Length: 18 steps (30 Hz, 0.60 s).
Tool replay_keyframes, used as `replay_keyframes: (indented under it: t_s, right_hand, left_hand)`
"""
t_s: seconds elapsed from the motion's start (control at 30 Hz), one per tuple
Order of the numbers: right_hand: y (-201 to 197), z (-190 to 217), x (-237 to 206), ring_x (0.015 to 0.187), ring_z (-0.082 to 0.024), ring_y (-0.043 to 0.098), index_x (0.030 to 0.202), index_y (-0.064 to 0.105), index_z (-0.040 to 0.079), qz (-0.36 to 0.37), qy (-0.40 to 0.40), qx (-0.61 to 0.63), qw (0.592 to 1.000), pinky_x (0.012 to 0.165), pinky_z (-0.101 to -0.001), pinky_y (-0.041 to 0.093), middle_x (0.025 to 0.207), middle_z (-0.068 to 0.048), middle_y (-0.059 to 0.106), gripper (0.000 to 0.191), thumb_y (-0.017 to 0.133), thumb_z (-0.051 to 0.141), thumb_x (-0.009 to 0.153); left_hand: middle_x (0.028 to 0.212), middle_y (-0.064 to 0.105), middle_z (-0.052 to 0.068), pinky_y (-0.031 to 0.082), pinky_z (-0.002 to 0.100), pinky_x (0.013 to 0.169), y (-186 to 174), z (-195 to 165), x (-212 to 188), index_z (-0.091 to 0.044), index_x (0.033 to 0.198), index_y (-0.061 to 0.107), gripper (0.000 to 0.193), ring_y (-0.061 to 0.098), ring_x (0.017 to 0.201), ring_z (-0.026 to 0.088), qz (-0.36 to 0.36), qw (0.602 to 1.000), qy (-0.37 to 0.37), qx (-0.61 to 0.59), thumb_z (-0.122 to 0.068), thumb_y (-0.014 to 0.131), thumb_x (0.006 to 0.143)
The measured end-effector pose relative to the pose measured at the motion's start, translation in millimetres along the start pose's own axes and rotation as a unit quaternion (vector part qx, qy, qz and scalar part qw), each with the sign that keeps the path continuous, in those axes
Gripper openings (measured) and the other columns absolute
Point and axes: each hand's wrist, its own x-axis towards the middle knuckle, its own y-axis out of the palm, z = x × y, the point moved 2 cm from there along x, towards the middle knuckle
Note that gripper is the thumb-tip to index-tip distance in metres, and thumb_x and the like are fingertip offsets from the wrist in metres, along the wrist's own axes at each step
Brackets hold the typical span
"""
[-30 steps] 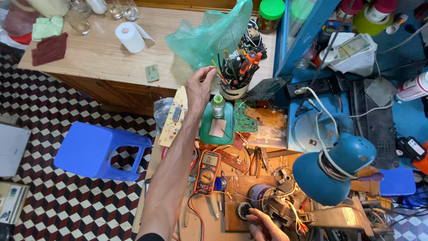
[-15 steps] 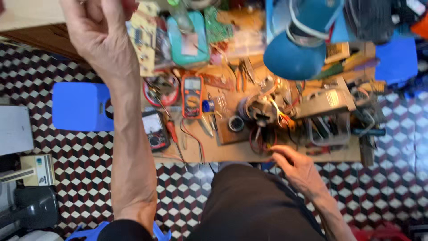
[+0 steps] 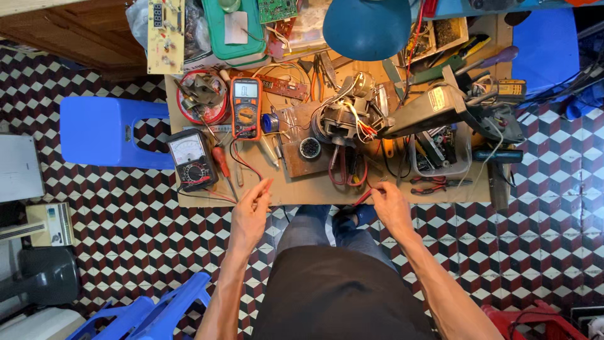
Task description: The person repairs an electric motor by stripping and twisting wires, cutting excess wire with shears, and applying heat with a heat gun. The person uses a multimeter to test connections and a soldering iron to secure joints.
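- From up here I see the counter point(image 3: 440, 192), a board crowded with repair gear, with my two hands at its near edge.
- The blue lamp point(image 3: 368, 25) hangs over the far side at 12 o'clock, hiding what sits under its shade.
- The motor point(image 3: 343, 119) sits mid-counter, at about 11 o'clock from my right hand and 1 o'clock from my left, roughly between the two and a little nearer the right.
- The green box point(image 3: 234, 31) at the far edge carries a white slip on its lid; I cannot see inside.
- The clear tub point(image 3: 440, 167) at 1 o'clock from my right hand holds dark small parts I cannot sort out.
- The orange meter point(image 3: 246, 108) lies with its long axis running 12 to 6, straight ahead of my left hand.
- My right hand point(image 3: 393, 211) has its grip pinched on a red probe point(image 3: 363, 197), which points toward 10 o'clock.
- My left hand point(image 3: 250, 214) pinches what looks like the other probe tip point(image 3: 269, 183), aimed at 1 o'clock; its red lead point(image 3: 242, 160) runs back toward the meter.
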Motion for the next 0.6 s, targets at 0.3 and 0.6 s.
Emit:
replay_keyframes:
  t_s: [0.3, 0.6]
  right_hand:
    - [57.8, 79.2, 38.3, 0.107, -0.048, 0.061, 0.121, 0.052, -0.005, -0.084, 0.000, -0.114, 0.990, 0.091, -0.0547, 0.049, 0.112, -0.030, 0.065, 0.067, 0.080, 0.037, 0.077]
    - [40.9, 68.8, 36.9, 0.092, -0.050, 0.068, 0.113, 0.058, -0.007, -0.093, 0.015, -0.199, 0.976, 0.081, -0.0552, 0.054, 0.104, -0.031, 0.068, 0.055, 0.076, 0.031, 0.078]
  left_hand:
    - [0.089, 0.075, 0.006, 0.055, 0.025, 0.068, 7.8, -1.6, 17.8, 0.002, 0.112, 0.072, 0.027, 0.068, 0.076, 0.011, -0.007, 0.988, -0.064, -0.137, -0.018, 0.069, 0.095]
    - [0.087, 0.078, 0.003, 0.046, 0.022, 0.062, 16.1, 6.9, 81.0, -0.007, 0.115, 0.072, 0.028, 0.060, 0.071, 0.004, 0.072, 0.995, -0.023, -0.057, -0.026, 0.064, 0.096]
